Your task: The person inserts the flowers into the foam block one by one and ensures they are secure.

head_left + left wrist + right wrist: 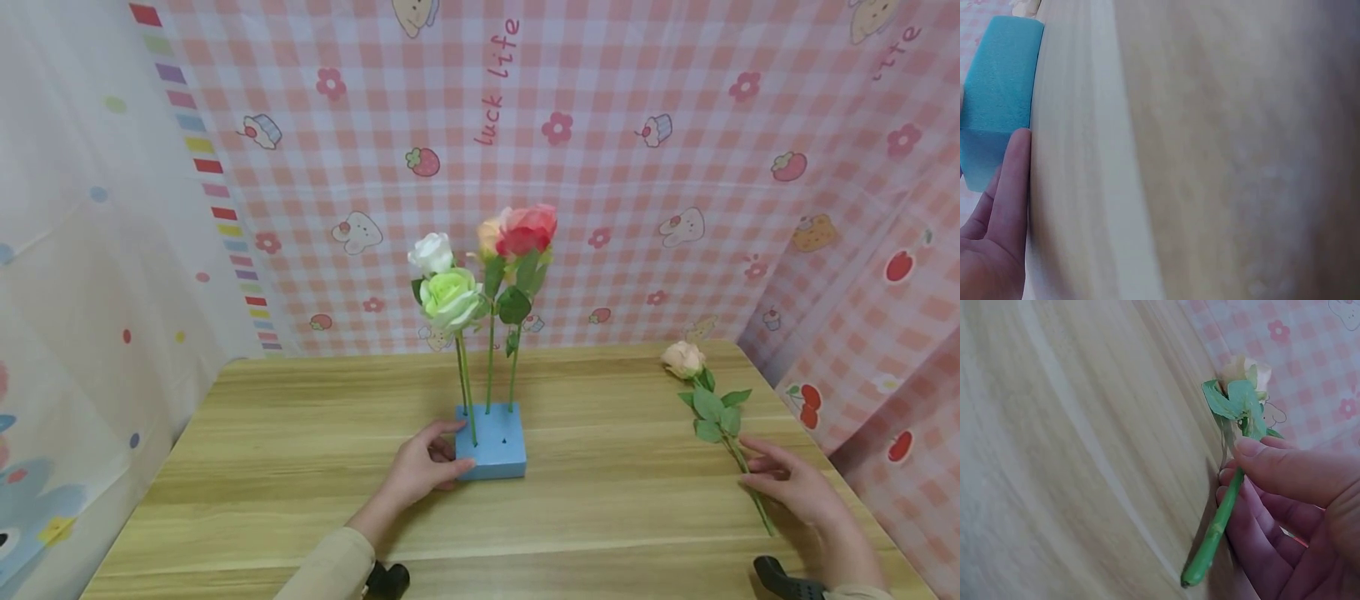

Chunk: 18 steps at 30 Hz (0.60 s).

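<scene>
A blue foam block (pixel 491 467) stands on the table with several artificial roses upright in it: a white rose (pixel 431 252), a green rose (pixel 452 298), a pink-red rose (pixel 527 231) and a peach one (pixel 489 237) partly behind it. One bare hole shows in its top, front right. My left hand (pixel 420 462) grips the block's left side, thumb at the front corner and fingers toward the back. At the right, my right hand (pixel 797 483) pinches the green stem of a pale peach rose (pixel 684 359) between thumb and fingers; this rose lies along the table, bloom pointing away.
The wooden table (pixel 300 433) reaches back to a pink checked curtain (pixel 600 167). A white dotted curtain (pixel 112 250) hangs at the left. Black wrist mounts show under both wrists, one mount (pixel 787 579) near the front right.
</scene>
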Each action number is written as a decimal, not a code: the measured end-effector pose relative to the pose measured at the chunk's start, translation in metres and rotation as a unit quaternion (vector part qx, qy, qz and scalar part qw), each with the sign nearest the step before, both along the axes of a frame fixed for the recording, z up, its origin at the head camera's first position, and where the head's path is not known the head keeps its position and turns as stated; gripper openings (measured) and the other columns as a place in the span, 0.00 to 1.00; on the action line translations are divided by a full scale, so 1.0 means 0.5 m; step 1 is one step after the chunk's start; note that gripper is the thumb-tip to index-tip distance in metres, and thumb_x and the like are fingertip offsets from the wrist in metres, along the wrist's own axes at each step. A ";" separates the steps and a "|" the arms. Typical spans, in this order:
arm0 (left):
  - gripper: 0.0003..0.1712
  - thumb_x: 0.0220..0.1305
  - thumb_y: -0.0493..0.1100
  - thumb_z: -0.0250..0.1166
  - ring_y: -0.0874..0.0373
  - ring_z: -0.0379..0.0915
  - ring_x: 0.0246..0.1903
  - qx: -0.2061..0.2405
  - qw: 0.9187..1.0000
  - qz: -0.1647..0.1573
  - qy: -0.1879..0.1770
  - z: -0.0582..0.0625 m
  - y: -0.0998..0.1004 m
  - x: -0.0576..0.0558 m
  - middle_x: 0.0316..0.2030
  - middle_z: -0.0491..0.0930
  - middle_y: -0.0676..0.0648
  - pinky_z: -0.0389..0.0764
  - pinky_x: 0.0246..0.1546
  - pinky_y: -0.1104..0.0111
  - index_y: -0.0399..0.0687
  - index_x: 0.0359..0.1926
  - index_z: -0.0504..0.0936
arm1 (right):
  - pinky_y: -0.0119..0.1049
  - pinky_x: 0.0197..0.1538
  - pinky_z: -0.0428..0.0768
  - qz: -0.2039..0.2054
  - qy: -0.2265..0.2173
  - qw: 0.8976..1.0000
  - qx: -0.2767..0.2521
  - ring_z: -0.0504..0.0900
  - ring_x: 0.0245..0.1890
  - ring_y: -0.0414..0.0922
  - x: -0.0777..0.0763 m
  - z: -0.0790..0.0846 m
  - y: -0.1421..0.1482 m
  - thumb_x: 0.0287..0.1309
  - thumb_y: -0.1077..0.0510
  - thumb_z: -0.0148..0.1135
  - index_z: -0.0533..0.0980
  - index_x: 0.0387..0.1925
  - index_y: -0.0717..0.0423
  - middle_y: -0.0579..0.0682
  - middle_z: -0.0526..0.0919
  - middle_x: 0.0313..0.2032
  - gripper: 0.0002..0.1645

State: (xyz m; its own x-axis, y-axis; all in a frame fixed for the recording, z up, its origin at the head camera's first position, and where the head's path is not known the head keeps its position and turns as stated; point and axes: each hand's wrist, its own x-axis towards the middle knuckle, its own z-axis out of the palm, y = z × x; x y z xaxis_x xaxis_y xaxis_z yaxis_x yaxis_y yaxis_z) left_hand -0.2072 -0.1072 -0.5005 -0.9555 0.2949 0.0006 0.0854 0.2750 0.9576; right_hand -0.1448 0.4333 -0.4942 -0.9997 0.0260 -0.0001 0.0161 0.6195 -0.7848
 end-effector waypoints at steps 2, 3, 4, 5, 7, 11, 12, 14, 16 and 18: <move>0.34 0.55 0.40 0.77 0.53 0.74 0.32 -0.001 1.000 0.000 0.000 0.000 0.000 0.000 0.35 0.75 0.42 0.88 0.28 0.61 0.45 0.64 0.76 | 0.29 0.36 0.82 -0.003 -0.011 1.000 -0.005 0.75 0.36 0.27 -0.001 0.002 -0.002 0.59 0.62 0.69 0.69 0.64 0.69 0.57 0.81 0.42 0.33; 0.34 0.55 0.40 0.77 0.53 0.74 0.32 -0.002 1.000 0.001 0.001 0.000 0.000 0.001 0.35 0.75 0.42 0.88 0.28 0.61 0.46 0.64 0.76 | 0.28 0.36 0.82 -0.003 -0.015 1.000 -0.006 0.74 0.36 0.27 -0.002 0.002 -0.002 0.60 0.62 0.69 0.69 0.64 0.69 0.57 0.81 0.42 0.34; 0.34 0.55 0.40 0.77 0.53 0.74 0.32 -0.003 1.000 0.001 0.001 0.001 0.000 0.001 0.35 0.75 0.42 0.88 0.28 0.61 0.46 0.64 0.76 | 0.29 0.36 0.82 -0.004 -0.019 1.000 -0.009 0.75 0.36 0.27 -0.002 0.002 -0.003 0.60 0.62 0.69 0.69 0.64 0.70 0.56 0.81 0.41 0.34; 0.35 0.55 0.41 0.77 0.53 0.74 0.32 -0.004 1.000 0.002 0.000 0.001 0.000 0.001 0.35 0.75 0.42 0.88 0.28 0.61 0.46 0.64 0.76 | 0.29 0.36 0.82 -0.006 -0.022 1.000 -0.013 0.75 0.36 0.27 -0.003 0.002 -0.004 0.60 0.61 0.69 0.69 0.64 0.69 0.55 0.82 0.40 0.33; 0.35 0.55 0.41 0.77 0.53 0.74 0.32 -0.003 1.000 0.002 0.000 0.001 0.001 0.001 0.35 0.75 0.42 0.88 0.28 0.61 0.46 0.64 0.76 | 0.29 0.36 0.83 -0.005 -0.025 0.999 -0.029 0.75 0.35 0.28 -0.002 0.000 -0.004 0.61 0.62 0.69 0.72 0.64 0.66 0.51 0.82 0.39 0.31; 0.35 0.55 0.40 0.77 0.53 0.74 0.32 -0.003 1.000 0.002 0.000 0.001 0.001 0.000 0.35 0.75 0.42 0.88 0.28 0.61 0.45 0.64 0.76 | 0.32 0.35 0.85 -0.001 -0.035 0.996 -0.083 0.78 0.34 0.31 -0.001 -0.003 -0.006 0.62 0.64 0.66 0.79 0.58 0.44 0.45 0.82 0.35 0.24; 0.35 0.55 0.40 0.77 0.53 0.74 0.32 -0.004 1.000 0.002 0.000 0.001 0.001 0.000 0.35 0.75 0.42 0.88 0.28 0.61 0.45 0.64 0.76 | 0.33 0.35 0.86 -0.001 -0.039 0.994 -0.101 0.79 0.34 0.32 -0.001 -0.004 -0.006 0.62 0.65 0.66 0.80 0.55 0.38 0.44 0.82 0.35 0.24; 0.34 0.55 0.40 0.76 0.53 0.74 0.33 -0.006 1.000 0.002 0.001 0.001 0.001 0.000 0.35 0.75 0.42 0.88 0.28 0.62 0.45 0.64 0.76 | 0.33 0.35 0.86 0.008 -0.045 0.991 -0.123 0.80 0.34 0.33 -0.001 -0.004 -0.006 0.64 0.66 0.64 0.79 0.51 0.29 0.43 0.82 0.35 0.25; 0.35 0.55 0.40 0.76 0.53 0.74 0.33 -0.007 1.000 0.002 0.002 0.001 0.001 0.000 0.35 0.75 0.42 0.88 0.28 0.62 0.46 0.64 0.76 | 0.33 0.35 0.86 0.013 -0.052 0.988 -0.144 0.81 0.35 0.33 0.000 -0.005 -0.006 0.65 0.67 0.63 0.78 0.47 0.24 0.41 0.83 0.35 0.27; 0.35 0.55 0.40 0.77 0.53 0.74 0.33 -0.007 1.000 0.002 0.003 0.001 0.001 0.000 0.35 0.75 0.42 0.88 0.28 0.62 0.46 0.64 0.76 | 0.32 0.36 0.86 0.018 -0.059 0.984 -0.165 0.81 0.35 0.33 0.000 -0.006 -0.006 0.65 0.67 0.62 0.78 0.45 0.23 0.40 0.83 0.36 0.28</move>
